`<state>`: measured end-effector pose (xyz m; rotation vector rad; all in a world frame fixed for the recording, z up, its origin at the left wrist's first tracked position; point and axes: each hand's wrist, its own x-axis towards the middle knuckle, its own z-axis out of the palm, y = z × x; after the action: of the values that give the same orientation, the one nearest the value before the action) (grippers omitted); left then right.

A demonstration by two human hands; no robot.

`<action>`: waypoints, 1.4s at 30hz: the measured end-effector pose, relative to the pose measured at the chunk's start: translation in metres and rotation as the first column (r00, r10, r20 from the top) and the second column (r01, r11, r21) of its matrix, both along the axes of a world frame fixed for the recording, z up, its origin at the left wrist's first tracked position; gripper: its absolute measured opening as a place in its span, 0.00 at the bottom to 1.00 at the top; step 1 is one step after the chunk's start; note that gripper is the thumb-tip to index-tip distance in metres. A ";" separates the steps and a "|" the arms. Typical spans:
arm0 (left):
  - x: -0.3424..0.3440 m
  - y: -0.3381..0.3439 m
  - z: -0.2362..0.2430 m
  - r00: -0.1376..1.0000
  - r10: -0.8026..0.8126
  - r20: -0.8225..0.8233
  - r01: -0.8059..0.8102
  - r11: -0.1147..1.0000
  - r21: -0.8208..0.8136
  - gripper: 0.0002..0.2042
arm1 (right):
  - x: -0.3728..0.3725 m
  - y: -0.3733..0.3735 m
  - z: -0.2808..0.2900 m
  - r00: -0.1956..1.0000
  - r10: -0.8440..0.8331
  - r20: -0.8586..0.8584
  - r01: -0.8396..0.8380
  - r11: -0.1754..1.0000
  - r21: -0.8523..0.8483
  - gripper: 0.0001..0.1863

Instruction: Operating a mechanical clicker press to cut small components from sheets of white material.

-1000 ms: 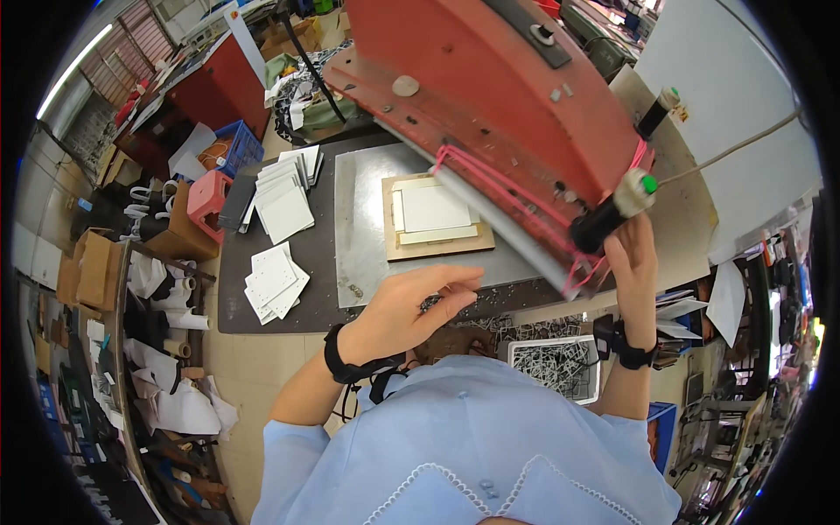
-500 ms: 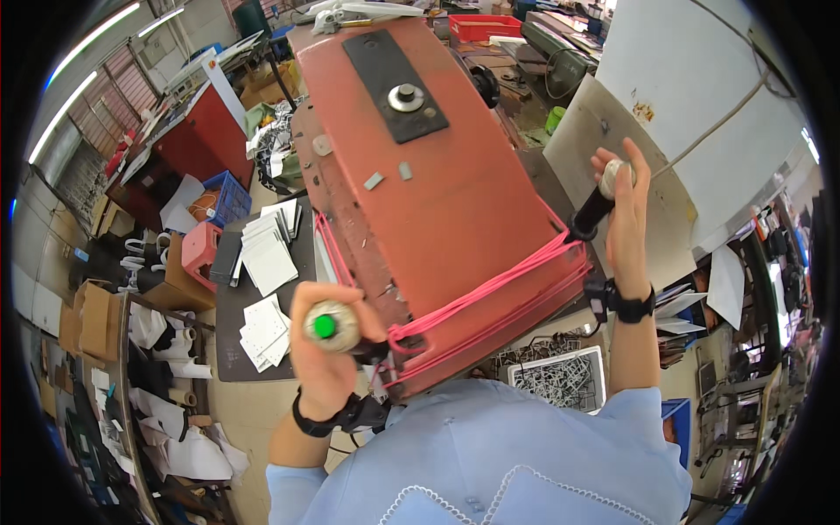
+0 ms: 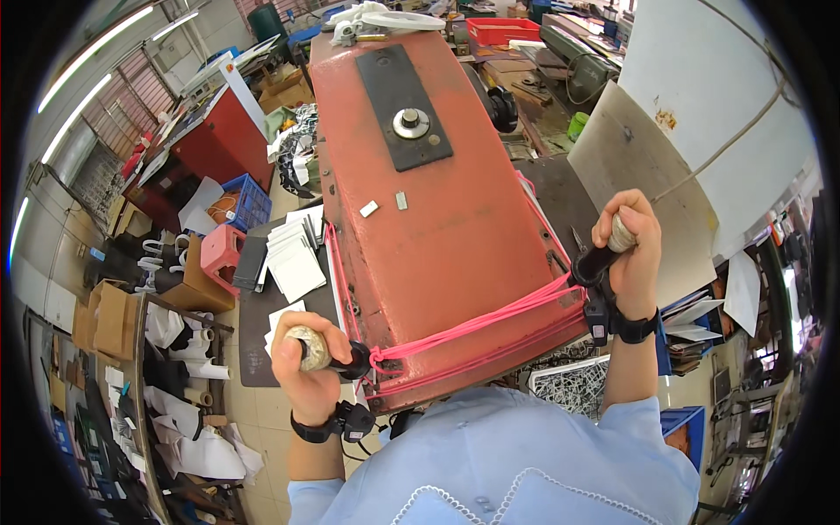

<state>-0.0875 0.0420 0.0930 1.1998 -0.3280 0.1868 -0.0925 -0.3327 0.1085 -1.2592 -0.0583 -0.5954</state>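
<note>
A large red-painted machine head (image 3: 455, 262) lies in front of me. My left hand (image 3: 306, 389) is closed round a handle with a mottled, wrapped-looking grip (image 3: 313, 348) at its near left corner. On the right side, my right hand (image 3: 639, 267) has its fingers curled round a matching handle (image 3: 622, 233) with a black lower part (image 3: 594, 264). Pink cord (image 3: 477, 328) stretches in several strands across the near end, between the two handles. A black plate (image 3: 385, 74) with a round metal knob (image 3: 409, 122) sits on top, and two small pale pieces (image 3: 368, 209) lie nearer me.
Stacked white sheets (image 3: 296, 267) rest on a dark side table (image 3: 254, 328) at the left. Below the machine's right corner is a white tray (image 3: 535, 378) of small metal parts. A grey panel (image 3: 647, 184) stands at the right, and a cluttered rack (image 3: 144, 394) at far left.
The right hand's extended fingers have curled round its handle. The left handle has tipped, so its green end no longer faces up. The machine sits slightly lower and further right in view.
</note>
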 end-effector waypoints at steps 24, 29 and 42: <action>-0.009 -0.038 -0.003 0.959 -0.277 0.056 0.275 0.961 0.041 0.30 | 0.019 -0.062 -0.006 0.998 -0.059 -0.016 0.052 0.959 -0.277 0.23; 0.002 -0.082 -0.005 0.825 -0.490 0.281 0.373 0.846 0.381 0.47 | 0.037 -0.103 -0.002 0.795 -0.603 0.062 0.556 0.686 -0.469 0.25; 0.081 -0.029 -0.090 0.940 -0.305 0.151 0.002 0.447 0.894 0.13 | -0.020 0.019 -0.040 0.992 -0.127 0.023 0.128 0.960 -0.249 0.21</action>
<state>-0.0066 0.0127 0.0027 2.2087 -0.8808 0.0046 -0.1129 -0.3142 0.0690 -1.5145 -0.0601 -0.7206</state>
